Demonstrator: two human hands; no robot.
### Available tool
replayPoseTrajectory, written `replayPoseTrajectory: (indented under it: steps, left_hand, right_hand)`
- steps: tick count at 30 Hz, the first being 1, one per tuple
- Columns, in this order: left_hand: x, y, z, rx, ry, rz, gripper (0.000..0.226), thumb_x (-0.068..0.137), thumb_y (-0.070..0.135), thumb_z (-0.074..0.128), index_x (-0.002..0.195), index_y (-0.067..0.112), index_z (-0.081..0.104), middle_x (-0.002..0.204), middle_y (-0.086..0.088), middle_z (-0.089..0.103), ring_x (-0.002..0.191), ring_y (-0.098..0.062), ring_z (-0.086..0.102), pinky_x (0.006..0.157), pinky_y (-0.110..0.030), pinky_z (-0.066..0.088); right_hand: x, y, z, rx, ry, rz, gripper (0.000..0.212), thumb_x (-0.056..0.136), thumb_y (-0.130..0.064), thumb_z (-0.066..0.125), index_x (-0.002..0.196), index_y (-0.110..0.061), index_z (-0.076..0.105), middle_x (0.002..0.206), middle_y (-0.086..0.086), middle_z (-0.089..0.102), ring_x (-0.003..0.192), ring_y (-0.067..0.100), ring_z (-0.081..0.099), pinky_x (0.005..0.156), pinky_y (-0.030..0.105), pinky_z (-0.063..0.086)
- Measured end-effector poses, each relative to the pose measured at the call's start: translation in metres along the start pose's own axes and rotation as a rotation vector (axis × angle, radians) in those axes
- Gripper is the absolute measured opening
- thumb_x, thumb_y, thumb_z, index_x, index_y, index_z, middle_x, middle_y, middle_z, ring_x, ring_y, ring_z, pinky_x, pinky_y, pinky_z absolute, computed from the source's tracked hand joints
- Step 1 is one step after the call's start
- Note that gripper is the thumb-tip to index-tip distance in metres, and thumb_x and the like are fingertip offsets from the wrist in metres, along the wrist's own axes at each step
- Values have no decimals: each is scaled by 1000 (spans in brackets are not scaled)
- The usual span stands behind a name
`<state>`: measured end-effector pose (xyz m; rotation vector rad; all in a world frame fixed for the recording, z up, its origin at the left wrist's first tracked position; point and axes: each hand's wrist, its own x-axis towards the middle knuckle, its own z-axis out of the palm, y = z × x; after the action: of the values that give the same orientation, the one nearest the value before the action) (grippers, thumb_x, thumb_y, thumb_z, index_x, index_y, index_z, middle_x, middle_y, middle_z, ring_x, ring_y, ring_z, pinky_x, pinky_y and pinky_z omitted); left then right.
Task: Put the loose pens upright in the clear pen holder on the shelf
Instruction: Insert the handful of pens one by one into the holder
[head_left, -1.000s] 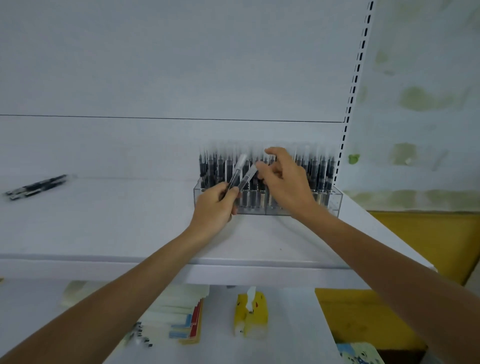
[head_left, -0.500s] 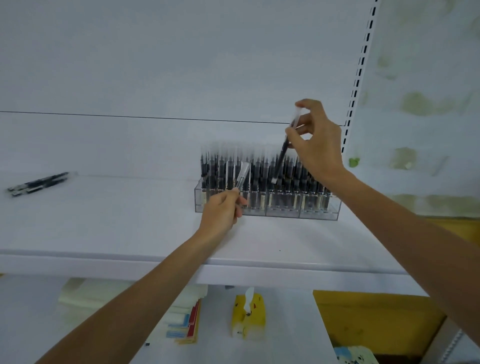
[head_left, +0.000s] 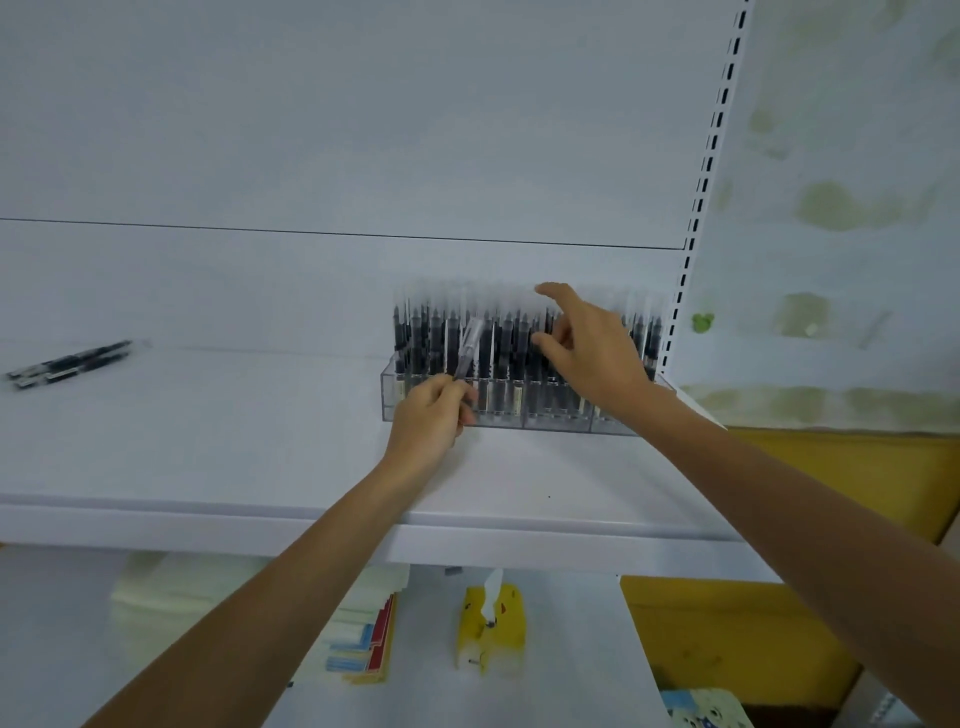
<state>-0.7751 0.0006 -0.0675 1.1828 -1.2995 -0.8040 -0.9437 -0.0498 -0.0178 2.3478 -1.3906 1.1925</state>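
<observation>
The clear pen holder sits on the white shelf, a bit toward three o'clock from the middle of the view, close to the back wall. It looks nearly full. Many standing pens with dark bodies and clear caps are packed in it, all upright. The left hand is at the holder's front wall, near its eight o'clock corner. Its grip is closed around one pen, which pokes up and leans toward one o'clock in front of the standing ones. This pen is not in the holder yet. The right hand reaches over the holder from four o'clock. Its grip is let go: the first finger points toward eleven o'clock, the thumb sticks out toward nine o'clock, and I see no pen pinched in it. Its other fingers are hidden among the pens. Far off at nine o'clock from the holder, two loose pens lie flat on the shelf, side by side. So I think most of the job is done. What is left looks like three pens: the one in the left hand, then the two lying flat. Each will need a free gap, and gaps look few. Below, at six o'clock, are a yellow tissue pack and some notepads.
</observation>
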Motion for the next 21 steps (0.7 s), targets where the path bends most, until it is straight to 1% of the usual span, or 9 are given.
replayPoseTrajectory:
  steps: [2, 4, 8, 12, 14, 16, 18, 19, 21]
  left_hand:
    - [0, 0, 0, 11, 11, 34, 26, 97, 15, 39, 78, 16, 56, 62, 2, 53, 52, -7, 42, 46, -14, 32]
    - [-1, 2, 1, 32, -5, 84, 22, 98, 17, 40, 84, 14, 56, 64, 3, 53, 54, -6, 45, 50, -15, 34]
    - [-2, 0, 2, 67, -51, 140, 20, 98, 18, 42, 90, 9, 58, 65, 3, 55, 54, -6, 46, 53, -16, 35]
    - [-5, 1, 2, 170, -104, 235, 22, 97, 18, 43, 80, 21, 55, 66, 5, 55, 57, -5, 47, 51, -11, 37]
    - [-7, 1, 2, 196, -124, 272, 21, 97, 19, 43, 80, 22, 55, 67, 5, 56, 59, -6, 49, 52, -9, 37]
    - [-6, 0, 3, 220, -125, 295, 19, 96, 22, 45, 83, 16, 58, 70, 0, 59, 65, -12, 53, 56, -11, 37]
    - [-6, -1, 3, 256, -134, 289, 20, 94, 24, 50, 86, 10, 62, 78, -8, 62, 73, -18, 56, 63, -17, 38]
    - [-6, -1, 4, 271, -144, 292, 19, 93, 23, 52, 88, 9, 62, 81, -7, 62, 76, -17, 55, 67, -18, 39]
    - [-7, -2, 4, 361, -189, 345, 11, 92, 19, 54, 91, 13, 63, 90, 3, 62, 83, -8, 56, 75, -11, 42]
  right_hand:
    - [-5, -2, -4, -4, 68, 0, 50, 93, -23, 57, 140, -20, 39, 79, 0, 56, 66, 15, 51, 65, 34, 50]
    - [-13, -11, -7, 143, 97, 38, 48, 92, -24, 58, 137, -20, 41, 74, -6, 55, 64, 10, 52, 67, 30, 49]
    - [-27, -39, 1, 454, -52, 149, 49, 88, -27, 64, 132, -18, 44, 82, -8, 63, 74, 5, 61, 74, 24, 52]
    - [-29, -46, 13, 589, -30, 243, 53, 85, -20, 68, 132, -17, 43, 90, 3, 69, 84, 17, 67, 82, 34, 55]
    - [-29, -47, 16, 706, 19, 285, 50, 83, -13, 70, 128, -18, 48, 85, 5, 70, 82, 22, 69, 84, 43, 54]
    - [-27, -48, 15, 823, 99, 299, 41, 84, -9, 68, 119, -21, 53, 80, 6, 71, 79, 25, 70, 83, 48, 55]
    - [-20, -47, 3, 853, 211, 281, 36, 86, -7, 65, 116, -23, 52, 80, 8, 70, 77, 24, 70, 79, 45, 57]
    - [-15, -45, -6, 837, 274, 259, 36, 88, -7, 63, 118, -23, 51, 82, 9, 69, 76, 23, 69, 76, 42, 58]
    - [-2, -36, -24, 748, 397, 197, 38, 89, -6, 60, 124, -19, 49, 83, 10, 66, 76, 21, 67, 69, 35, 59]
